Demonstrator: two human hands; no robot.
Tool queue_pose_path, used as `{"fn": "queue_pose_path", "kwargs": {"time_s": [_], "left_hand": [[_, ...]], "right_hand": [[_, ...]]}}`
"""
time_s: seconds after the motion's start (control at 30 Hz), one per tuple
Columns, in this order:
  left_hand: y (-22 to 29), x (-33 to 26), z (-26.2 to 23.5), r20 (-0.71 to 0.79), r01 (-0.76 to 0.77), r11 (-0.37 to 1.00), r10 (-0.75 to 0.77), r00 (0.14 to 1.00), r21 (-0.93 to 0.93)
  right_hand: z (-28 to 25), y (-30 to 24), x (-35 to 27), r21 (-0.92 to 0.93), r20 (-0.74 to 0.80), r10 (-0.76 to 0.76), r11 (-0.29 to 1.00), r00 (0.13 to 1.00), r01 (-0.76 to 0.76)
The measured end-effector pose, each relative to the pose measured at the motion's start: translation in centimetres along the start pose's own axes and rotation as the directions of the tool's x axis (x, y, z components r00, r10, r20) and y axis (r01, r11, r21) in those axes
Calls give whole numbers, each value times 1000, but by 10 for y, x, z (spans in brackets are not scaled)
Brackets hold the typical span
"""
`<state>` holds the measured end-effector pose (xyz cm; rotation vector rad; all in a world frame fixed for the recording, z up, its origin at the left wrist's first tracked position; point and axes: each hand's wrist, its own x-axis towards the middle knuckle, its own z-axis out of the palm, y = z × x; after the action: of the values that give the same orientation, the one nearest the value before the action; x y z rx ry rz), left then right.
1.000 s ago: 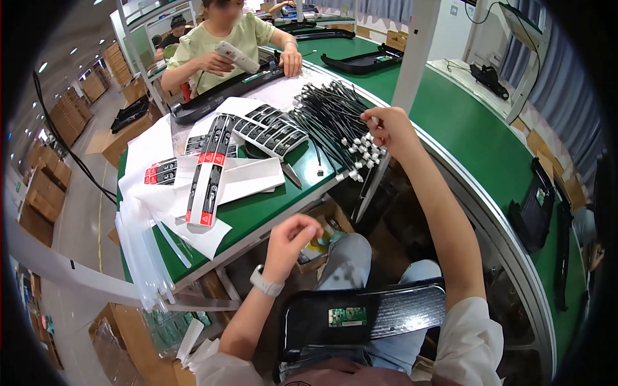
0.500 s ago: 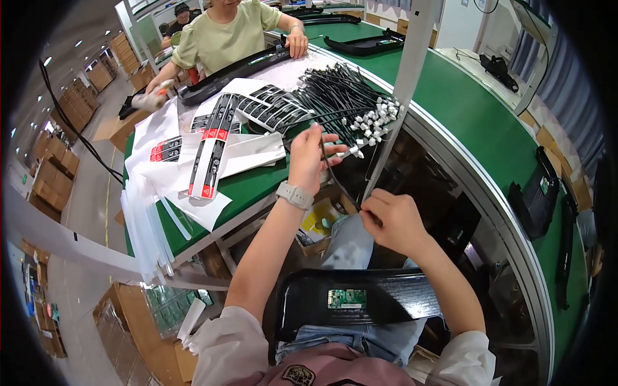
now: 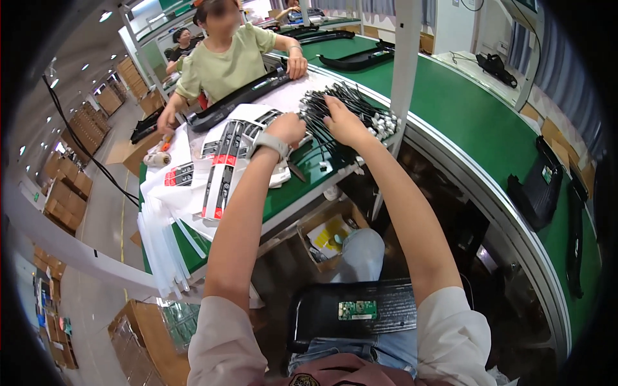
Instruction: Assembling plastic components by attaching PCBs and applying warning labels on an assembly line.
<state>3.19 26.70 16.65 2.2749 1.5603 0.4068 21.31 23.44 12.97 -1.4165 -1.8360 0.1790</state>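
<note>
A pile of thin black cables with white plugs lies on the green worktable. My left hand, a watch on its wrist, is curled at the pile's left edge, closed on some cables. My right hand lies palm down on the middle of the pile, fingers dug in among the cables. The two hands are close together. On my lap rests a black plastic panel with a small green circuit board set into it.
White sheets holding black-and-red strips lie left of the cables. A person in a green shirt across the table holds a long black panel. A white post stands right of the pile. Black parts ride the green conveyor.
My right hand rose from my lap to the cable pile beside the left hand. My left hand stayed at the cables. The view tilted further toward the table.
</note>
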Motion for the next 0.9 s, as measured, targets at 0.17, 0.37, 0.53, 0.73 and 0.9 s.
{"fn": "queue_pose_path", "kwargs": {"time_s": [0.17, 0.37, 0.53, 0.73, 0.9], "left_hand": [[-11, -41, -10, -211, 70, 981, -32, 977, 179], [-4, -46, -1, -337, -195, 942, 96, 937, -274], [26, -124, -26, 19, -153, 727, 223, 975, -670], [49, -178, -40, 282, -234, 770, 471, 836, -594], [70, -192, -19, 217, -600, 706, 697, 684, -376]], "right_hand": [[-9, -13, -1, 233, 0, 29, 972, 1000, -28], [-3, -7, 3, 16, -299, 73, 997, 951, -71], [-29, -41, -28, 48, -361, -106, 990, 927, 132], [-99, -90, -140, 309, -11, -372, 882, 928, 357], [-118, -100, -197, -39, 52, -374, 926, 926, 376]]}}
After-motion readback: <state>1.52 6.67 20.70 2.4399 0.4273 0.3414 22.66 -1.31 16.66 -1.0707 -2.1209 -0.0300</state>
